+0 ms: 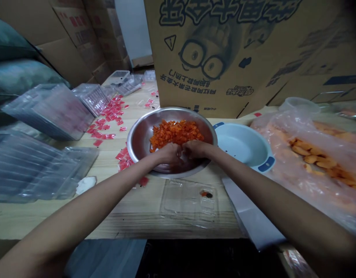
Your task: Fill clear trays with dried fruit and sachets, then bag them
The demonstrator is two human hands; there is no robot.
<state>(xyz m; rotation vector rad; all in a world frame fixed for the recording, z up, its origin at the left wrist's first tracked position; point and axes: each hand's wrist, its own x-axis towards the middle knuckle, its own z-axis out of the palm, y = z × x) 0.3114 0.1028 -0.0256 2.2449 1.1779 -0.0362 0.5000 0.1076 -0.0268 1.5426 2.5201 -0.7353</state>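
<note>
A steel bowl [141,143] holds a heap of small orange pieces [176,132] that look like chopped dried fruit. Both my hands reach inside it, close together at the near edge of the heap. My left hand [170,153] has its fingers curled in, beside a small whitish spot. Almost touching it, my right hand [195,149] is closed with its fingertips pointing down. What either hand grips is hidden. In front of the bowl lies a clear plastic tray [183,206] with a small orange and a dark piece [207,194] on it.
A light blue basin [241,143] stands right of the bowl, beside a large plastic bag [319,154] of orange slices. Stacked clear trays [36,166] fill the left side, near scattered red packets [108,116]. A tall carton [212,58] rises behind.
</note>
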